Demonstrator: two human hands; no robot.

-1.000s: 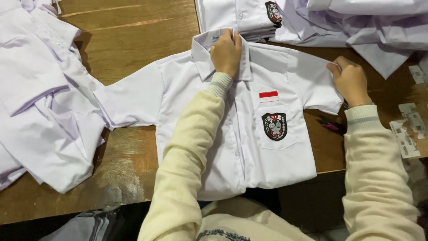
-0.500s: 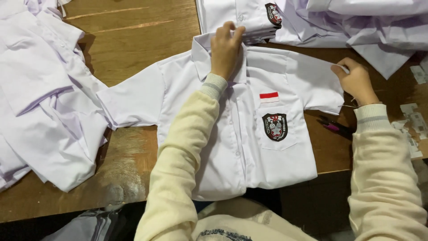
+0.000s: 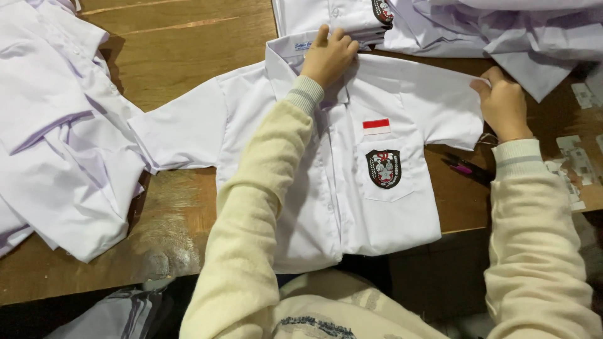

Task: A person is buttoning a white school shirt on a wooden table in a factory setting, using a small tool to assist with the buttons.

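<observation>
White short-sleeved shirt [image 3: 314, 188] lies face up and spread flat on the wooden table [image 3: 182, 56], collar away from the person and hem hanging a little over the near table edge. Its chest pocket carries a dark shield-shaped badge [image 3: 383, 168], and just above the pocket sits a small red-and-white strip [image 3: 375, 126].

Seen from the head camera, the left hand [image 3: 328, 56] rests on the shirt's collar, palm down, fingers close together and pressed flat against the cloth rather than closed around it. The right hand [image 3: 502, 103] is at the end of the shirt's sleeve on the badge side, thumb and fingers pinching the sleeve's edge. Both arms wear cream knitted sleeves with ribbed cuffs.

Beyond the shirt's collar a folded white shirt [image 3: 333, 16] with its own badge lies touching the spread one, and next to that, beyond the pinched sleeve, is a loose heap of white garments [image 3: 502, 31]. On the far side of the shirt's other sleeve a pile of white shirts [image 3: 56, 125] covers the table. Beside the pocket side of the shirt, under the right wrist, lies a dark pen with a pink part [image 3: 461, 167], and further out from it some paper tags [image 3: 575, 169].
</observation>
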